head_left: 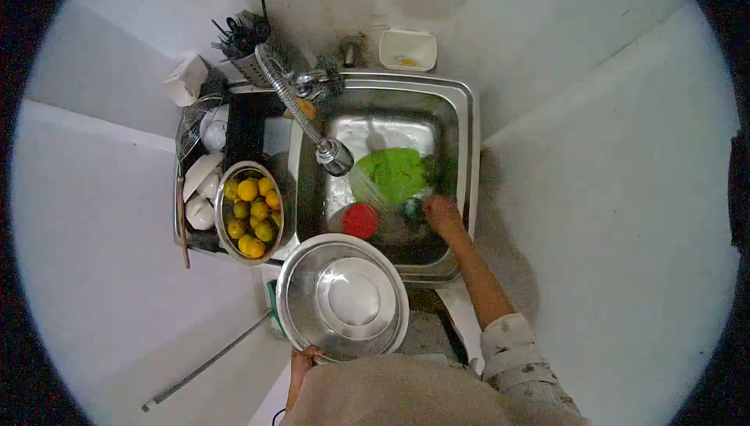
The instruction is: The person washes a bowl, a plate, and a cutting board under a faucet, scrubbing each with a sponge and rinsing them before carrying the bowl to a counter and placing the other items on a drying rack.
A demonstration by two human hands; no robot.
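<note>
My right hand (442, 215) is reached out ahead of me, down into the steel sink (466, 153), arm nearly straight and running from my rolled sleeve (512, 352) up and slightly leftward. The hand lies knuckles up with the fingers curled around something small and dark at its left edge, a scrubber or similar (412, 209); I cannot tell whether the fingers are truly clamped on it or just pressing it down. Just past that hand, farther from me, sits the green plastic thing (397, 170), its long side running left to right across the basin, so it lies directly beyond my fingertips. To the left of that hand, close by, is a round red lid (360, 221), and above it hangs the faucet head (336, 156) on its flexible hose.

My left hand (303, 360) is pulled in near my body, gripping the near rim of the big steel bowl (305, 324) from below, thumb over the edge. The bowl rests over the sink's front-left corner, tilted little if at all. Beyond and left of that hand stands a smaller bowl of lemons and limes (250, 211), with white dishes (201, 192) beside it. The right hand is clearly the one nearer the green thing.
</note>
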